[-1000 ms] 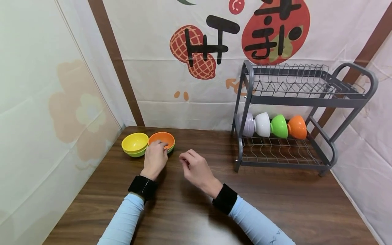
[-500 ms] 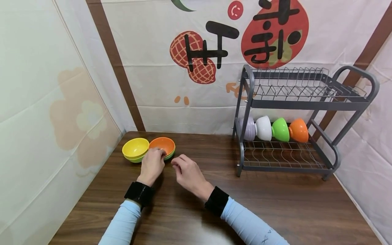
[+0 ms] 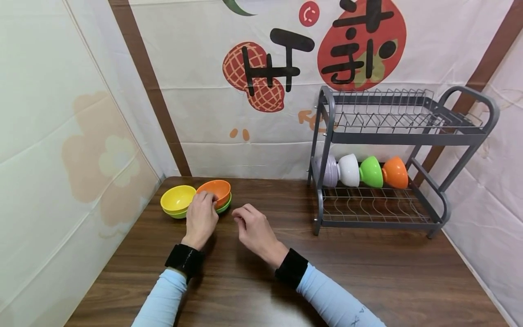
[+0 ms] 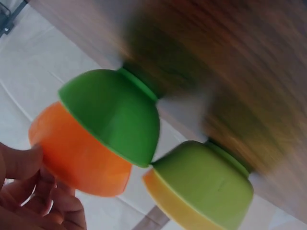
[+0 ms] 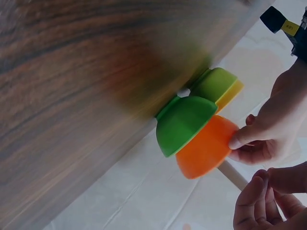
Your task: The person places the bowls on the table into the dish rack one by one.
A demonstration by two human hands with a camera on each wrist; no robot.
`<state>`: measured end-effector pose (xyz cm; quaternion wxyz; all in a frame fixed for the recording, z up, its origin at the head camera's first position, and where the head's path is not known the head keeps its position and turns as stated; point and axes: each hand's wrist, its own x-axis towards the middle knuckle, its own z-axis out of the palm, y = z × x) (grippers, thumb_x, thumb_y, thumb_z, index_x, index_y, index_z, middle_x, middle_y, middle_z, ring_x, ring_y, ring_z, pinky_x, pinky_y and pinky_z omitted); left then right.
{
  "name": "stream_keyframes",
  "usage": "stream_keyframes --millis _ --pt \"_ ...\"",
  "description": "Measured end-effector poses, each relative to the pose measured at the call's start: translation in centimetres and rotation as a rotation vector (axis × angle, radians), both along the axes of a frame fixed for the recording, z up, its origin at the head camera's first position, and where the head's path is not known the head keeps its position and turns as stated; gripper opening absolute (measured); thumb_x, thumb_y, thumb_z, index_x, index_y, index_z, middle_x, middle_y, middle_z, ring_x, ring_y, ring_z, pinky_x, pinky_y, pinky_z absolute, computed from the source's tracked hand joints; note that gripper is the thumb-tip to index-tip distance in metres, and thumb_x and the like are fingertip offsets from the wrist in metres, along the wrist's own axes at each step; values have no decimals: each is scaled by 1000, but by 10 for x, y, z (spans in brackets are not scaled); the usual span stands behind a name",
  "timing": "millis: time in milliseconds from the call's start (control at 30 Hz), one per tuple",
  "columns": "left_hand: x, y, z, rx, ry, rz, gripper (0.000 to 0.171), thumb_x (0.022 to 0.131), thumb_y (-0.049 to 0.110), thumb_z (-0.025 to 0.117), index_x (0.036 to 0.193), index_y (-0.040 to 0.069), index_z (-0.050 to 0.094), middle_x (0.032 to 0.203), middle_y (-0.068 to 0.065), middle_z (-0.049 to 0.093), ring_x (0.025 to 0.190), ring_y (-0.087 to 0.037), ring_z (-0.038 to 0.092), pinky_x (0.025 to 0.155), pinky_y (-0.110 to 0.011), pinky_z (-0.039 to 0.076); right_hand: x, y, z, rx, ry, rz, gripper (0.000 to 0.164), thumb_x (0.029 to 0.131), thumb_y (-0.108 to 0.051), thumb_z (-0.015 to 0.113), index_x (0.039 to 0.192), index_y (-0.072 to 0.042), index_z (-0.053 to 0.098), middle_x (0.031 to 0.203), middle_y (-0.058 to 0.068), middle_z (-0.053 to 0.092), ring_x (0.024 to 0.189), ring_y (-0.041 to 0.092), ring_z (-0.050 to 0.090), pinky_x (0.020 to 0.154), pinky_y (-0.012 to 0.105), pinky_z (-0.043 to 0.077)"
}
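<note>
Bowl [image 4: 79, 148], orange, tilted inside green bowl [image 4: 115, 115]

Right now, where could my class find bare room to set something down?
Bare table lies in front of the rack, and between the right grip and the rack. Crowded: the far left, where the left grip pinches the orange bowl beside the yellow bowl; and along the rack's lower row of bowls.

From above, the head camera faces forward and down over left hand [image 3: 200, 220] and right hand [image 3: 257, 232]; both wrist cameras, nearer and tilted, share the round orange bowl [image 5: 205, 147].
</note>
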<state>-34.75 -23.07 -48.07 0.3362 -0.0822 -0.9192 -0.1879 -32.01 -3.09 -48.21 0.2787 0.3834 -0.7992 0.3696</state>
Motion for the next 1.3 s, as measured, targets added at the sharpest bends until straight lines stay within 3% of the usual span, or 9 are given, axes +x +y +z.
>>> stream_keyframes --millis 200,567,1300 --pt "9 16 7 30 60 -32 7 95 -5 71 102 -2 69 100 -16 64 95 -38 59 84 -51 51 1 8 1 -31 -10 -20 17 97 8 68 106 -6 72 101 4 65 86 13 65 76 21 54" --pt "21 41 12 50 67 -93 9 94 -7 71 100 -1 69 98 -15 64 97 -37 60 87 -50 51 0 24 3 -76 -18 -49 12 99 4 68 107 -3 72 99 8 66 82 12 61 71 23 52" --pt "29 75 20 52 61 -206 11 94 -6 72 99 4 70 97 -10 64 93 -32 59 83 -45 50 6 61 14 -198 0 -141 14 94 8 72 105 -1 73 96 6 65 76 12 60 64 24 52"
